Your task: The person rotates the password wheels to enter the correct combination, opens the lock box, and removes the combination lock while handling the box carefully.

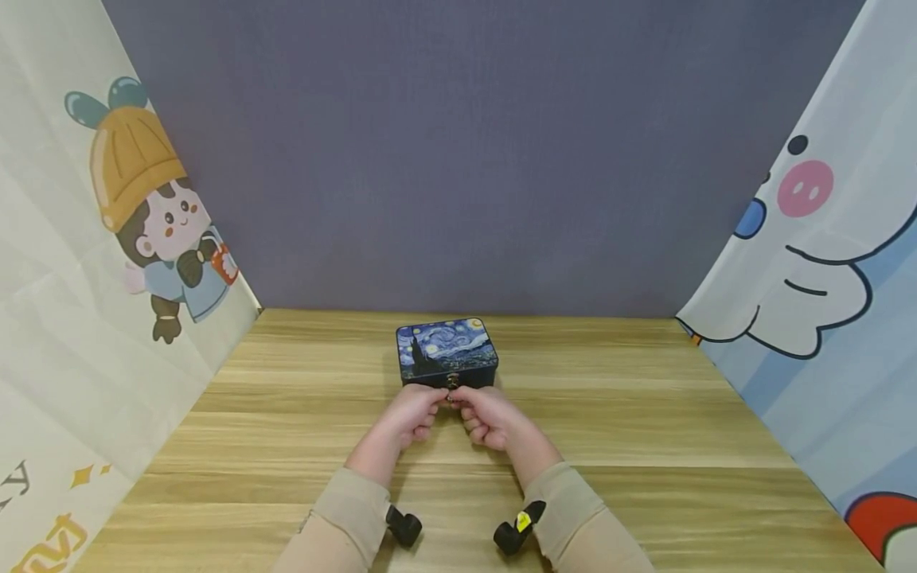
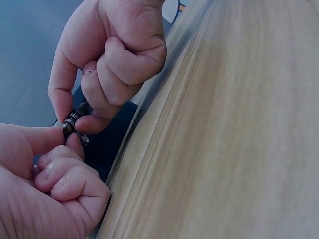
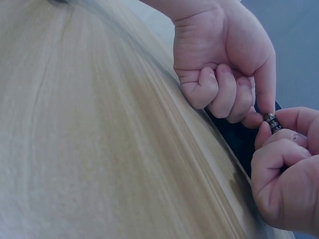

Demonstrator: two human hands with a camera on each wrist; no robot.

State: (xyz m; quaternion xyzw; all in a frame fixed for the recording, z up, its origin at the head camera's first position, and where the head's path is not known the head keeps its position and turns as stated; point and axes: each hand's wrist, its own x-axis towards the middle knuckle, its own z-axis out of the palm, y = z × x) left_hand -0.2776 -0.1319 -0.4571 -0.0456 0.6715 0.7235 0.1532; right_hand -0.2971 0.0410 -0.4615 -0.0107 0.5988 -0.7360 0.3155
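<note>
Left wrist view puts the dark ridged cylinder point(image 2: 74, 119), probably a dial lock, before the box point(image 1: 446, 348), its long axis running from left hand point(image 2: 55, 184) to right hand point(image 2: 117, 59), equally near, thumb and forefinger of each pinching an end, other fingers curled.

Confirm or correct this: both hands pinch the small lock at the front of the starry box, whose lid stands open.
Wrong on the lid: the head view shows it closed. The left hand and right hand do pinch the small lock at the front of the starry box.
</note>
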